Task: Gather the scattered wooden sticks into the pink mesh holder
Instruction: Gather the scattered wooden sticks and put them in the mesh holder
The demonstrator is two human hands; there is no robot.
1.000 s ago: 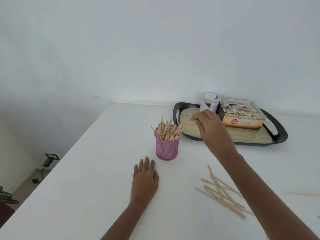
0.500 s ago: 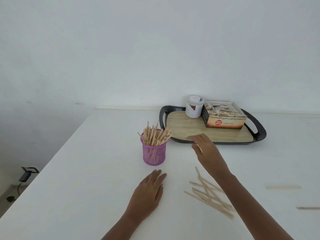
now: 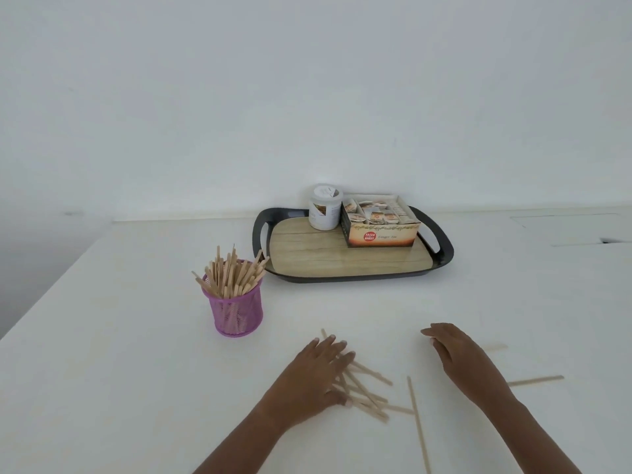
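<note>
Table (image 3: 136, 336): white top against a plain white wall (image 3: 307, 97), seen from the head cam.
Holder (image 3: 237, 313): pink mesh, upright left of centre, stuffed with sticks (image 3: 232, 271) poking out the top.
Pile (image 3: 369, 395): loose sticks crisscrossed up front, well apart from the holder.
Long stick (image 3: 418, 425): just right of the pile.
Left hand (image 3: 314, 374): flat on the pile, fingers straight and spread, gripping nothing.
Right hand (image 3: 458, 354): palm down, fingers relaxed, holding nothing, another stick (image 3: 535, 380) beside its wrist.
Tray (image 3: 342, 258): behind the holder, carrying a jar (image 3: 324, 208) and tea box (image 3: 379, 222).
</note>
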